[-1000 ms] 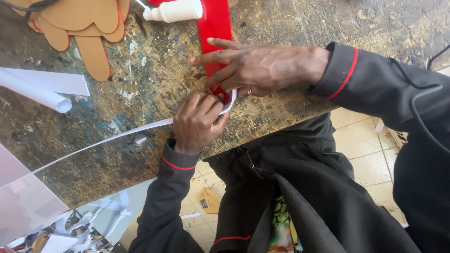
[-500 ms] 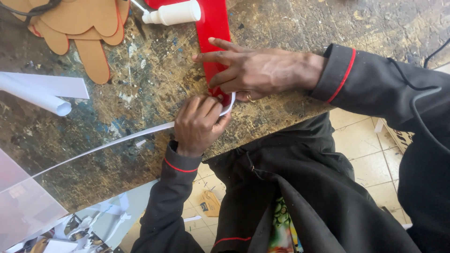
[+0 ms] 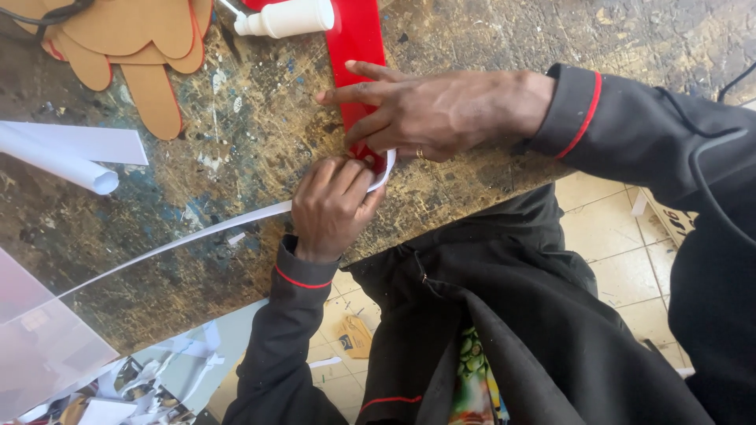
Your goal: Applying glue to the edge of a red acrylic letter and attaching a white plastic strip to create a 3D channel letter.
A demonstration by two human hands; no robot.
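Note:
A glossy red strip [image 3: 356,39] lies on the worn, paint-stained workbench [image 3: 236,134], running from the far edge toward me. My right hand [image 3: 441,110] lies flat across its near end, fingers spread and pointing left. My left hand [image 3: 332,206] is closed around a long white strip [image 3: 181,240] where it curls up against the red strip's near end. The white strip trails away to the left across the bench. The red strip's near tip is mostly hidden under both hands.
A white squeeze bottle [image 3: 287,17] lies at the top beside the red strip. Tan cut-out shapes [image 3: 134,43] sit at the top left, a rolled white sheet [image 3: 63,157] at the left, a clear sheet [image 3: 39,338] at the lower left. Tiled floor [image 3: 606,260] lies below the bench edge.
My right hand has slid slightly toward me along the red strip. My left hand keeps its grip on the white strip, shifted a little toward the red strip's end.

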